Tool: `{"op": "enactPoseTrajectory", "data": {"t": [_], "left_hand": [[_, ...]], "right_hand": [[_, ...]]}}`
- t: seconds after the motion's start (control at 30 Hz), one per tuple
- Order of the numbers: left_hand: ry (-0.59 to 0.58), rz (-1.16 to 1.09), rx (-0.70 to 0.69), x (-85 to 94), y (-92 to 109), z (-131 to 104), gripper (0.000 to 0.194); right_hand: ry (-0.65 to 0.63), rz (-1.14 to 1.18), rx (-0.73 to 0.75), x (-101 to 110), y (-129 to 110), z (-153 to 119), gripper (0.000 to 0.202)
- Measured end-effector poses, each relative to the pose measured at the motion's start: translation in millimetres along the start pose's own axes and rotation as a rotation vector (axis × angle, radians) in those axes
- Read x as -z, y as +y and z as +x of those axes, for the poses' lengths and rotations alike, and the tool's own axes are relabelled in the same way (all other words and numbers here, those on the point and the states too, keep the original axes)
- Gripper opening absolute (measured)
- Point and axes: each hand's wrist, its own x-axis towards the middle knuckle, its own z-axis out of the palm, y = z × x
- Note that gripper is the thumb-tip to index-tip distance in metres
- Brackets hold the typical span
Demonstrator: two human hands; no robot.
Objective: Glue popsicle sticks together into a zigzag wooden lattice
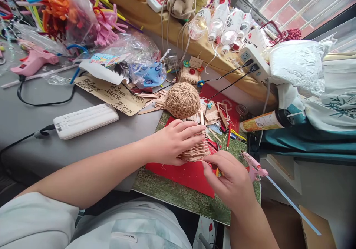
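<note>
1. Stick panel (196, 152), thin wooden strips in a ridged row, sits just on the near side of the twine ball (183, 100), over the red sheet (180, 180).
2. Left hand (178, 141) lies across it, fingers outstretched and close together. Right hand (228, 175) has thumb and forefinger nearly meeting at the panel's near corner; whether they pinch a strip, I cannot tell.
3. Uneven pressure from above could skew or crack the strips; a tug at the corner might loosen one.
4. One pink glue gun (254, 167), right of the ball and nearer, lies close by the right wrist: an outward swing could knock it, or burn skin if hot.
5. Loose sticks (149, 110) crowd the ball's left; black cords (232, 84) slant down on its right and could snag.
</note>
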Motion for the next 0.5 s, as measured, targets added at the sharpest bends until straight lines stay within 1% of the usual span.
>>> {"op": "enactPoseTrajectory", "data": {"t": [0.1, 0.23, 0.37, 0.5], "left_hand": [[0.014, -0.003, -0.005, -0.6, -1, -1, 0.085], [0.028, -0.027, -0.010, -0.7, -3, -2, 0.084], [0.036, -0.047, -0.019, -0.3, -6, -4, 0.084], [0.044, -0.050, -0.018, 0.1, -8, -8, 0.085]], "right_hand": [[-0.010, 0.053, -0.017, -1, 9, -2, 0.019], [-0.004, 0.183, 0.037, -3, 28, -8, 0.027], [0.073, 0.260, 0.047, -7, 48, -15, 0.030], [0.166, 0.319, 0.029, -14, 62, -19, 0.026]]}}
